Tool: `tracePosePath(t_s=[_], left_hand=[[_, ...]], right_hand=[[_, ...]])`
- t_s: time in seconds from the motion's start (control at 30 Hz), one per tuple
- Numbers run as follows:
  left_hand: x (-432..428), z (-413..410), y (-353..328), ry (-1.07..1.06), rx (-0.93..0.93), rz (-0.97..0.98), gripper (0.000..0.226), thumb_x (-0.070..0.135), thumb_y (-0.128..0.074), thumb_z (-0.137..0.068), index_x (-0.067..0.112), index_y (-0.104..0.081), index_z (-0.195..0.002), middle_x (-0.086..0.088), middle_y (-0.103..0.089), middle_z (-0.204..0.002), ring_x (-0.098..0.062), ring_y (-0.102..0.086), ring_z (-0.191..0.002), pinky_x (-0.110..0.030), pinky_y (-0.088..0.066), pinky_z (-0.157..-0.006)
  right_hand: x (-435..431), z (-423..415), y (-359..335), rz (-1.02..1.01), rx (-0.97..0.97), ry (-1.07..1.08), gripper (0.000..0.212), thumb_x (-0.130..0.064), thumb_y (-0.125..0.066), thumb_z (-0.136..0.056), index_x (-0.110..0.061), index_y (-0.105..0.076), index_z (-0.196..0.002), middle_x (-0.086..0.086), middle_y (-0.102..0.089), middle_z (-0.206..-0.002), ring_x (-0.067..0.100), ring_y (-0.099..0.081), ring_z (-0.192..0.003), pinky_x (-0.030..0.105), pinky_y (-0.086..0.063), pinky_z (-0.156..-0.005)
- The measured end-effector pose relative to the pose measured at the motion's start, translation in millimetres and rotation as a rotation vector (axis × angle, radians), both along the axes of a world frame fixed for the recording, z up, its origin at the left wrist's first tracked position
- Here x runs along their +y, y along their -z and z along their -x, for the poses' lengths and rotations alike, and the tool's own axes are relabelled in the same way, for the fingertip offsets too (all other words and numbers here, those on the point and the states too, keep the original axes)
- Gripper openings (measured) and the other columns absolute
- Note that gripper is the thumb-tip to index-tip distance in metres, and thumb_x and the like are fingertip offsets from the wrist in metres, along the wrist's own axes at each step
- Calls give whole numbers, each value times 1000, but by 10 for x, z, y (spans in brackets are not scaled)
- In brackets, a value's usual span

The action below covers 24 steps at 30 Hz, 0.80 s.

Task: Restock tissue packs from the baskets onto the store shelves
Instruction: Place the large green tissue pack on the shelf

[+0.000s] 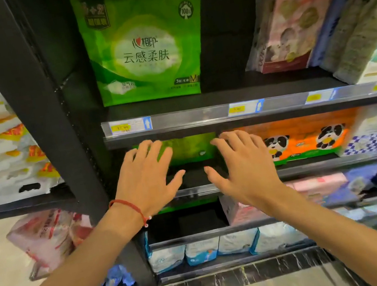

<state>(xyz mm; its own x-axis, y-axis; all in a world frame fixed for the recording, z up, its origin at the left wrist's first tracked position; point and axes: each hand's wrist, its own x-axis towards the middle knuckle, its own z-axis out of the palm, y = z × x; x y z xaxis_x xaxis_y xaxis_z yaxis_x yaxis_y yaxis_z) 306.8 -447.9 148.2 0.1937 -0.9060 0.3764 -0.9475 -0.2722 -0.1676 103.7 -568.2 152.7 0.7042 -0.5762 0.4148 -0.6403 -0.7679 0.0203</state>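
Hands are both flat and spread, left hand [145, 175] and right hand [240, 161] side by side, grip wide open on each, nothing pinched or held. The green tissue pack [191, 148] sits on the middle shelf [323, 166], tucked back under the price rail [275, 103]. The fingertips lie over its front face, left ones on its left part, right ones at its right edge; can't tell for sure if they're actually pressing it. Looks to me like the squaring-up bit of restocking, with the pack already on the shelf. Tip imo: push with flat fingers evenly from both sides so it slides back straight and doesn't twist into the orange panda packs [304, 141] just beside it on the right. It's soft plastic wrap, so go gentle or the face will probably dent. I'd line it up under the bigger green pack [143, 45] on the shelf above, label facing out.
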Motion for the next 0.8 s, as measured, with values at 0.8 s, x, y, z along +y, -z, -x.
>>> tracePosePath(t_s=[0.8], left_hand=[[-378,3227,920,428,63,-317,62,63,-48,-91,20,-58,-135,-11,-56,-142,-33,-48,-133,-47,-46,-101]], right_hand=[[665,3464,1312,-243,37,429,64,-59,-52,-93,-13,-66,-135,10,-65,-140,34,-58,-131,48,-43,-108]])
